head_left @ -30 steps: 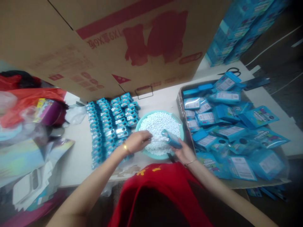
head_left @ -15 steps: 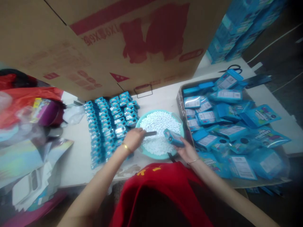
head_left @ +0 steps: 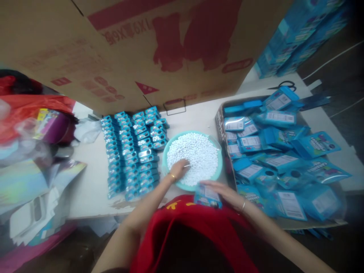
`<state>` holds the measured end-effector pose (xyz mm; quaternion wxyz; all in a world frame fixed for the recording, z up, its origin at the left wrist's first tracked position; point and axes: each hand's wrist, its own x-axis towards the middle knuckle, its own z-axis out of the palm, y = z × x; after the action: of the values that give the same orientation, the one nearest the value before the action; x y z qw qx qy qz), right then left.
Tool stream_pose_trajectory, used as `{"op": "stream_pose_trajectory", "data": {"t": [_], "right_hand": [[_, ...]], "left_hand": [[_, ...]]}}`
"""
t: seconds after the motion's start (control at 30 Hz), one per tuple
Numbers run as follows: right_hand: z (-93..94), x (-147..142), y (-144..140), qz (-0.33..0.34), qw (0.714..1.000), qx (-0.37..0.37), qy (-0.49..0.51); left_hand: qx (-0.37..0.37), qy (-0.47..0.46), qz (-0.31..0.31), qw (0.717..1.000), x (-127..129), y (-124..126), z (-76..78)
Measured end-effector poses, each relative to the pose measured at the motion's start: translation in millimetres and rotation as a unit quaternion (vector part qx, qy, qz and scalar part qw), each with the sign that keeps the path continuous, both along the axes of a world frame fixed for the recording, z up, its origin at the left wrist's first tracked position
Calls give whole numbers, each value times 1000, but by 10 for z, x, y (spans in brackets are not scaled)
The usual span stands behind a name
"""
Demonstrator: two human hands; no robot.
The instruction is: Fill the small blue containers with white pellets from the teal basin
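My left hand [head_left: 179,169] dips into the white pellets [head_left: 196,151] in a pale turquoise bowl [head_left: 220,159]. Its fingers are closed around a thin tool [head_left: 187,165], mostly hidden now; earlier it looks dark and narrow. In my right hand [head_left: 224,191], over the near rim of the bowl, is a small blue box [head_left: 207,196], tilted and smeared by motion. The fingers lie along its upper edge. To the left of the bowl stand rows of small blue boxes [head_left: 131,155], some showing white pellets in their round openings.
A carton tray [head_left: 223,132] heaped with blue packets [head_left: 281,161] stands at right. Behind the bowl rises a large cardboard box [head_left: 127,76]. Scissors [head_left: 286,85] lie at the back right, near stacked blue boxes [head_left: 284,45]. Plastic bags [head_left: 31,113] and card sheets [head_left: 31,185] crowd the left.
My left hand has moved right and down into the pellets with the tool. My right hand has brought the blue box down toward me, from over the bowl to its near rim.
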<state>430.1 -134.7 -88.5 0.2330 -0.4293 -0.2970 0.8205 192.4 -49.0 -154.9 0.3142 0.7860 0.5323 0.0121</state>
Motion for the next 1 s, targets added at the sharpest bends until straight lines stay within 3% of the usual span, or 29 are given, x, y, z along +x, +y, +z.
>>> {"op": "stream_pose_trajectory", "data": {"t": [0.1,0.2,0.3,0.4,0.53,0.67,0.83,1.0], "right_hand": [[46,60,35,71,990,117,23],[65,137,42,130,976,156,82],[68,144,-6,137,974,159,81],[37,77,-72,88,985,137,54],[-107,-11,-102,-18,984,166,-65],[-276,15,-12,-128,929,273,-212],[-306,89,164,-89,840,449,-290],[-300,20,187,-84,815,489,-298]], "left_hand": [[-11,-44,14,999,-79,-22,28],[-23,-109,39,993,-123,-38,69],[-18,-152,46,987,-150,-40,142],[0,-172,38,984,-199,-27,283],[27,-178,15,984,-307,-13,645],[49,-167,-27,984,-383,-28,1187],[40,-90,-126,987,-332,-44,1735],[68,100,-193,974,-47,-88,1997]]}}
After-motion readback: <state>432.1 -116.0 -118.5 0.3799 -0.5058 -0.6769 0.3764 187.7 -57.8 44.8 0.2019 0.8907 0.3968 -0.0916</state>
